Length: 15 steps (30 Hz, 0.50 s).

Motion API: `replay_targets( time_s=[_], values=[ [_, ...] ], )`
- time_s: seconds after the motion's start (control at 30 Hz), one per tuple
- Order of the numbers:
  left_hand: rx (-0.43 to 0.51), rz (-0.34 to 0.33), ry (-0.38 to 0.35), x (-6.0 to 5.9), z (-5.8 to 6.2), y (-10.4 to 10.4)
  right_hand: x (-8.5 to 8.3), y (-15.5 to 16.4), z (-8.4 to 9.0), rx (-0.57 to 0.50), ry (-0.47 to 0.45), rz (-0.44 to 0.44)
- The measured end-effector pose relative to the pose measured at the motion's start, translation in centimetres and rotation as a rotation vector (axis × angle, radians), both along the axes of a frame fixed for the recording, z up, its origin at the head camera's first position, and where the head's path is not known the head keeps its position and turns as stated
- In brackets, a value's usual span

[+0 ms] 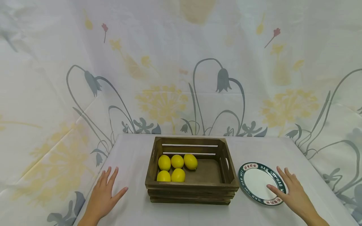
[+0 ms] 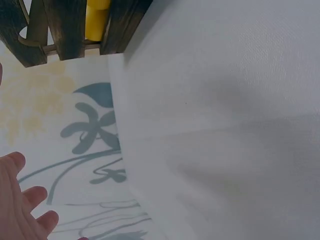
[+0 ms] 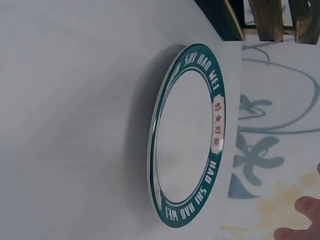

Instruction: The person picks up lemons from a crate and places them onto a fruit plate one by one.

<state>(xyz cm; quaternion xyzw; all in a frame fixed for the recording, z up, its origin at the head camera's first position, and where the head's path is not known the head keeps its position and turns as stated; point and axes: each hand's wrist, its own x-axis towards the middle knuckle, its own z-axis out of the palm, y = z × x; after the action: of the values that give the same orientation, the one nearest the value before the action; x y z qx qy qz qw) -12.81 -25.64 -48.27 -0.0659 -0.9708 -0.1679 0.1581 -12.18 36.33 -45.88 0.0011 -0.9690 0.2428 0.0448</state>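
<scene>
A brown slatted wooden crate (image 1: pixel 192 193) stands in the middle of the table. Several yellow lemons (image 1: pixel 177 161) lie in its left part, while its right part shows bare floor. To the right of the crate is a round white plate (image 1: pixel 258 182) with a green lettered rim; the right wrist view also shows this plate (image 3: pixel 184 135). My left hand (image 1: pixel 103 196), fingers spread, is held left of the crate, apart from it. The right hand (image 1: pixel 295 194) has its fingers spread too, with thumb and fingertips overlapping the plate's right rim in the head view. Both hands hold nothing.
A white cloth (image 1: pixel 127 163) covers the table. Behind and at both sides hangs a pale curtain (image 1: pixel 175 72) printed with grey and yellow flowers. The crate's side slats (image 2: pixel 70 30) rise near the left hand in the left wrist view.
</scene>
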Motion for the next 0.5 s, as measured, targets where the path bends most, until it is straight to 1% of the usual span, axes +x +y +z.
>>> replay_targets(
  time_s=[0.13,0.3,0.5],
  values=[
    [0.054,-0.015,-0.014,-0.1,0.5,0.5,-0.2,-0.2,0.4,-0.015,-0.038,-0.014],
    [0.123,-0.044,-0.018,-0.3,1.0,1.0,-0.4,-0.5,0.9,-0.041,-0.049,-0.025],
    [0.208,-0.098,-0.025,-0.4,1.3,1.7,-0.6,-0.9,1.3,-0.061,-0.049,-0.042]
  ],
)
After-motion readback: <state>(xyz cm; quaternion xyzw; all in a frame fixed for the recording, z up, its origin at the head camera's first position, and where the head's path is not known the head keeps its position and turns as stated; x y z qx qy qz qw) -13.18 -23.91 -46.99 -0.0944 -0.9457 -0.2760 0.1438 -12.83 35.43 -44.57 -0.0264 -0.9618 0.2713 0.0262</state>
